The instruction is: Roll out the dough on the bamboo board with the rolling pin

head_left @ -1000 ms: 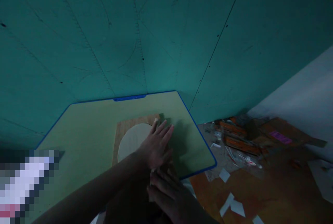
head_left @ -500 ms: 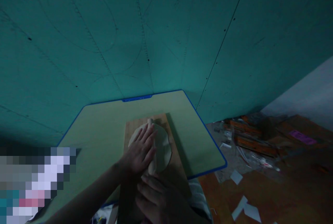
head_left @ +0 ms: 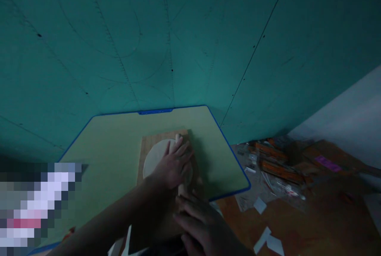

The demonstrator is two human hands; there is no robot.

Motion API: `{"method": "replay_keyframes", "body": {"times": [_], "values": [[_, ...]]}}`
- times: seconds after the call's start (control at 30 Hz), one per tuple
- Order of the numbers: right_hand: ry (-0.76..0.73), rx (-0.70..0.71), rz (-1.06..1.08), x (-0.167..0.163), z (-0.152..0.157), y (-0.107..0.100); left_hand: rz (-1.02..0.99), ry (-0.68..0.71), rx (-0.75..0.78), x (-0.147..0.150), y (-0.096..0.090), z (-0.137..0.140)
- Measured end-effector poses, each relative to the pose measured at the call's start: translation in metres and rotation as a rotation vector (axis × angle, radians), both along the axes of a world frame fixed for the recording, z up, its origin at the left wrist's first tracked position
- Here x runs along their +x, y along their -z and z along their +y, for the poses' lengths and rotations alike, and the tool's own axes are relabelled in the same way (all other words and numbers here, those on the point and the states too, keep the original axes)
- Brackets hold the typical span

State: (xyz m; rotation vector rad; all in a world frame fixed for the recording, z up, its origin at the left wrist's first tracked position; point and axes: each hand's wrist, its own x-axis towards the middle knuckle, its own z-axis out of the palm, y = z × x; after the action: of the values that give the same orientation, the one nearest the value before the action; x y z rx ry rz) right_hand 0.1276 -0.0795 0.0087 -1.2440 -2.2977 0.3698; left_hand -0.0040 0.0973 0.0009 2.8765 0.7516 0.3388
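Note:
A pale round sheet of rolled-out dough [head_left: 154, 158] lies on a wooden board [head_left: 145, 143]. A thin rolling pin [head_left: 181, 189] stretches lengthwise over the dough's right part. My left hand [head_left: 174, 164] lies palm down across the pin, fingers spread and pointing away from me, covering its middle. Over the pin's near end rests my right hand [head_left: 199, 220], its fingers extended and slightly apart. Neither hand is wrapped round the pin. Parts of the dough's right side are hidden under my left hand.
The board stands on a pale table with a blue rim [head_left: 229, 190], against a green wall [head_left: 190, 49] with pencil lines. On the floor to the right lie paper scraps [head_left: 275, 244], orange pieces in clear plastic [head_left: 281, 170] and cardboard [head_left: 321, 151]. A blurred patch covers the lower left.
Both hands and the rolling pin have moved to the right across the dough. More of its left side shows now, and less of its right. The camera view has shifted slightly.

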Motion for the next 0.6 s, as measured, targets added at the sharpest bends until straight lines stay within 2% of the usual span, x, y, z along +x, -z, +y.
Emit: {"method": "replay_keyframes", "body": {"times": [0.13, 0.23, 0.33, 0.5, 0.6], "values": [[-0.108, 0.080, -0.029, -0.028, 0.013, 0.013, -0.015, -0.030, 0.098, -0.057, 0.009, 0.008], [-0.105, 0.120, -0.017, -0.037, 0.019, 0.020, -0.016, 0.011, 0.107, -0.069, 0.014, 0.011], [-0.043, 0.125, 0.021, -0.024, 0.017, 0.021, -0.035, 0.043, 0.060, -0.046, 0.014, 0.012], [0.035, 0.016, 0.060, 0.018, 0.001, 0.009, 0.008, 0.054, 0.016, 0.024, 0.000, 0.003], [0.125, 0.083, 0.061, 0.033, -0.007, 0.010, 0.042, 0.103, 0.006, 0.055, -0.012, -0.005]]}}
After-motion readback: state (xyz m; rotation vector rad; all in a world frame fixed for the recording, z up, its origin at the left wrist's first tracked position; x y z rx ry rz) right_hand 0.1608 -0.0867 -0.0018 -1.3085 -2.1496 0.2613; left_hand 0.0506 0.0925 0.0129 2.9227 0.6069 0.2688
